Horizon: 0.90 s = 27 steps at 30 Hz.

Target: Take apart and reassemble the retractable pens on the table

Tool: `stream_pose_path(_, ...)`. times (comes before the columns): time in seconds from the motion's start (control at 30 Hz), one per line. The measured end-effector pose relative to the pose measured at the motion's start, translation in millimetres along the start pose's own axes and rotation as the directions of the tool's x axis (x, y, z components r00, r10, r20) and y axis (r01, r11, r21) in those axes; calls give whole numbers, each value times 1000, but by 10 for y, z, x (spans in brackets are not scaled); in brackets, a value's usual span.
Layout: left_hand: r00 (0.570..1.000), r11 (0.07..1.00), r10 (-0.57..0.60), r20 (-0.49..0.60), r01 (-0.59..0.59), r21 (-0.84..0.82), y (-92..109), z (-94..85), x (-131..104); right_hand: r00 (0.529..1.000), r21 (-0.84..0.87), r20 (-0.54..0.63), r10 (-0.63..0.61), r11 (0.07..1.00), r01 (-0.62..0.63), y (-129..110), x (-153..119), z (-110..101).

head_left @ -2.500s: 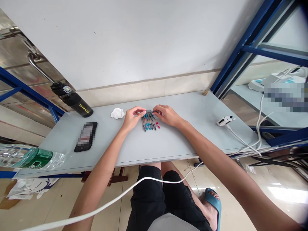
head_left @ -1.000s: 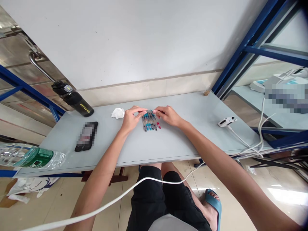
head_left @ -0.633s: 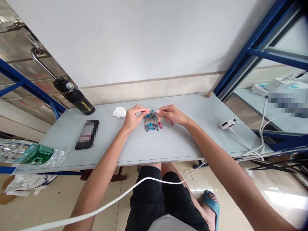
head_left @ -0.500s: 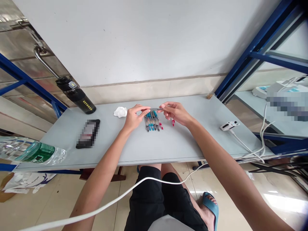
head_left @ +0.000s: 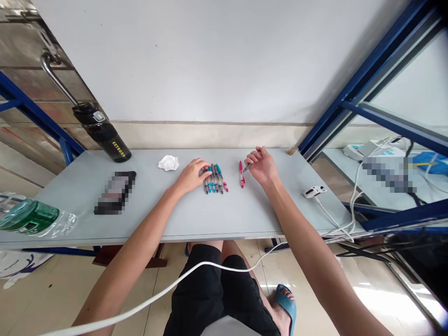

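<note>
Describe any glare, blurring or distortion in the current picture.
Head view: glare whitens the floor at lower right; head view: pixel blocks cover most of the phone; head view: pens too small for fine detail; head view: wide-angle stretch on the forearms.

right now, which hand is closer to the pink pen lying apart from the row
Right. The right hand is just to the right of the pink pen, holding a dark pen. The left hand is farther off to the left, at the row of pens.

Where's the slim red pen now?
Head view, right of centre: the slim red pen lies on the grey tabletop, between the blue-and-grey pen row and the right hand.
</note>
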State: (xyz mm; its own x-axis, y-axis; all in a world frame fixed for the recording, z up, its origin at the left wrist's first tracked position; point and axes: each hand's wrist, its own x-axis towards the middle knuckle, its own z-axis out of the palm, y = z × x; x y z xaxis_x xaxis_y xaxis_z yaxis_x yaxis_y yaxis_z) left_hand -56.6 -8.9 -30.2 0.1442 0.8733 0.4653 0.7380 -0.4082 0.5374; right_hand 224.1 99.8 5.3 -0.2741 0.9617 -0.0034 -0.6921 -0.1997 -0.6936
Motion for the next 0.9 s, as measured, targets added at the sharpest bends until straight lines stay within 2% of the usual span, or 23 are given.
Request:
stream_pose_path(0.2,999,997,-51,-4,51,50,-61,-21,-8,994,126,-112,0,992,14,-146,18,-122)
stream_pose_path(0.4,996,995,-86,-8,86,55,-39,-54,-11,991,121,-95,-90,987,101,-173,25,-184)
stream_pose_path(0.6,995,991,-100,-11,101,83,-15,-67,-6,989,207,-133,-61,974,88,-180,-5,-158)
stream_pose_path(0.77,986,978,-159,-41,163,133,-30,-86,-19,990,42,-43,-137,989,139,-169,27,-149)
stream_pose_path(0.9,977,965,-196,-87,208,163,-66,-99,-20,995,-210,-28,-97,974,89,-143,53,-87)
